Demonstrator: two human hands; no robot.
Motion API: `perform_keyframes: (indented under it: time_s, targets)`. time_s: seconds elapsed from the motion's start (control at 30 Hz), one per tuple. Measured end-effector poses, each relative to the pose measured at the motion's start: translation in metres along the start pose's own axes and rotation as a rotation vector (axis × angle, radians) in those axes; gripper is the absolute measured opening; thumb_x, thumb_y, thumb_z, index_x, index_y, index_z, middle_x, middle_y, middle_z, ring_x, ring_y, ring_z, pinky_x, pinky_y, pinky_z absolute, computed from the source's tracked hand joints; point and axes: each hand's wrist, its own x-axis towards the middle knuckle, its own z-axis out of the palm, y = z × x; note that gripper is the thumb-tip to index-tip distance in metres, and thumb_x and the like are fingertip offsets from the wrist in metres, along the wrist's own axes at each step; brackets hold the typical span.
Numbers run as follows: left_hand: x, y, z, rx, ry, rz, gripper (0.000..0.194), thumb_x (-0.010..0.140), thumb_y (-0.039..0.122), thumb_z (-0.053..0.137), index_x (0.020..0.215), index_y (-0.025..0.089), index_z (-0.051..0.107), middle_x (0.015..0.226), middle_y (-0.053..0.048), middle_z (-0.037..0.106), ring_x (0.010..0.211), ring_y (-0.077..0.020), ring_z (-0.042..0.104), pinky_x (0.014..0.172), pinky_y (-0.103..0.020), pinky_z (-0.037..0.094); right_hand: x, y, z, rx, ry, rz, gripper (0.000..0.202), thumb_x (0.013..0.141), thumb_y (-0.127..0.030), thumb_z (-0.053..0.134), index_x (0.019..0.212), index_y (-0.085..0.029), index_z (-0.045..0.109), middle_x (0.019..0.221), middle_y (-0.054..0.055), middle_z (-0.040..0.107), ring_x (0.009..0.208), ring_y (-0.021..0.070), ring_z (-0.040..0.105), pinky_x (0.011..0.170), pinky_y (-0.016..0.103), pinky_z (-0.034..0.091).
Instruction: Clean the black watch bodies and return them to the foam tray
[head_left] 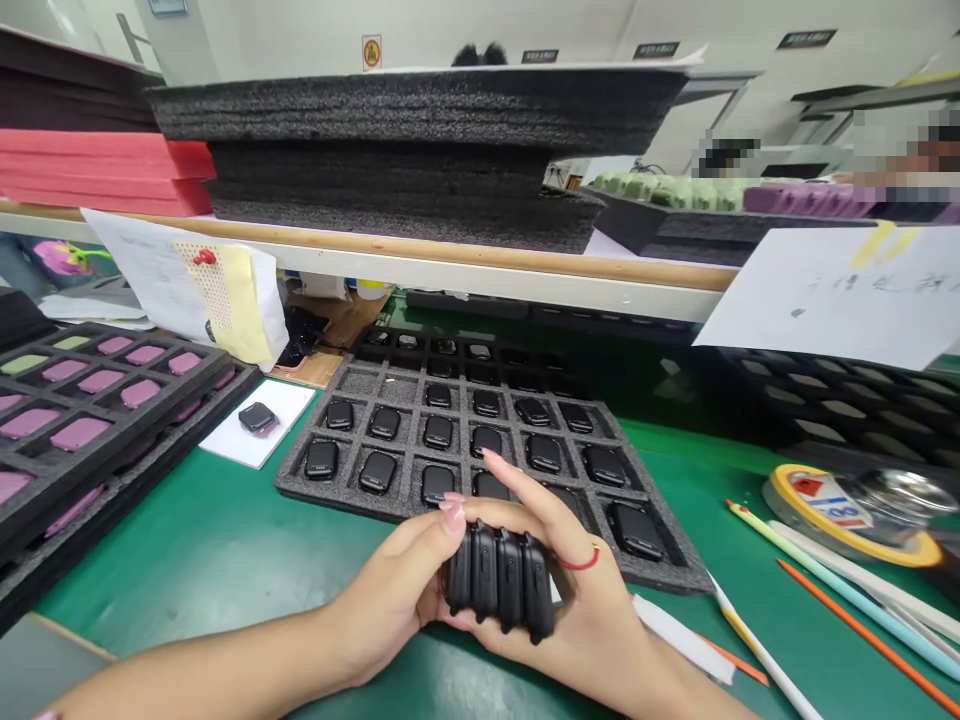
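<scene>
A row of several black smartwatch cases [499,580], pressed side by side, is held low in front of me. My right hand [600,610] cradles the row from the right, its index finger stretched out above; a thin red cord circles that finger. My left hand [412,565] closes on the row's left end with the thumb along the top. Just beyond lies a dark grey foam tray [330,498] with more black watch cases [379,470] in its compartments. Another watch case [256,417] rests on a white paper sheet [259,452] left of the tray.
Foam trays with pink pieces [79,432] are stacked at left. On the right lie a yellow tape roll [780,500], pens [862,620] and a white strip [686,640]. A shelf [450,262] bearing black foam sheets [360,180] crosses above the green table [225,560].
</scene>
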Motion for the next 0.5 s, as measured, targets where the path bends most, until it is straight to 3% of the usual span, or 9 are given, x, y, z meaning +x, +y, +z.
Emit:
perform_keyframes:
  time_s: [0.1,0.17,0.27,0.37,0.5]
  targets:
    - [0.0012,0.0004,-0.0017,0.009,-0.003,-0.006,0.056,0.075,0.065,0.074,0.093,0.012,0.072,0.074,-0.002,0.059,0.059,-0.0072,0.051,0.052,-0.015,0.037,-0.001,0.0016,0.0011,0.024,0.001,-0.009,0.106,0.073,-0.017,0.082,0.157,-0.034,0.02,0.119,0.003,0.073,0.112,0.0245,0.071,0.104,0.038,0.055]
    - [0.0018,0.001,-0.0032,0.09,-0.081,0.034,0.053,0.072,0.061,0.078,0.092,0.013,0.073,0.075,-0.002,0.06,0.063,-0.0086,0.054,0.057,-0.017,0.042,-0.0026,0.0035,0.0019,0.044,0.004,-0.011,0.103,0.075,-0.018,0.082,0.157,-0.033,0.021,0.119,0.003,0.073,0.113,0.0247,0.07,0.104,0.038,0.056]
    - [0.0015,0.003,-0.0034,0.262,-0.185,0.104,0.038,0.068,0.033,0.089,0.097,0.016,0.073,0.086,-0.002,0.067,0.083,-0.0142,0.063,0.08,-0.024,0.05,-0.0055,0.0058,0.0036,0.087,-0.016,0.025,0.095,0.078,-0.028,0.082,0.155,-0.03,0.027,0.128,0.008,0.07,0.117,0.0279,0.068,0.098,0.037,0.06]
    - [-0.0011,0.0051,-0.0013,0.343,-0.147,0.104,0.041,0.066,0.014,0.085,0.104,0.019,0.071,0.099,-0.003,0.071,0.097,-0.0195,0.065,0.089,-0.029,0.051,-0.0069,0.0057,0.0042,0.126,-0.036,0.056,0.091,0.08,-0.034,0.082,0.154,-0.031,0.03,0.133,0.009,0.067,0.12,0.0279,0.066,0.094,0.033,0.063]
    - [-0.0047,0.0065,0.0009,0.406,-0.095,0.071,0.04,0.064,0.016,0.086,0.102,0.018,0.071,0.097,-0.003,0.072,0.094,-0.0214,0.067,0.083,-0.03,0.053,-0.0053,0.0015,0.0021,0.145,-0.067,0.009,0.094,0.082,-0.034,0.08,0.156,-0.038,0.022,0.124,0.002,0.072,0.123,0.0238,0.065,0.105,0.034,0.055]
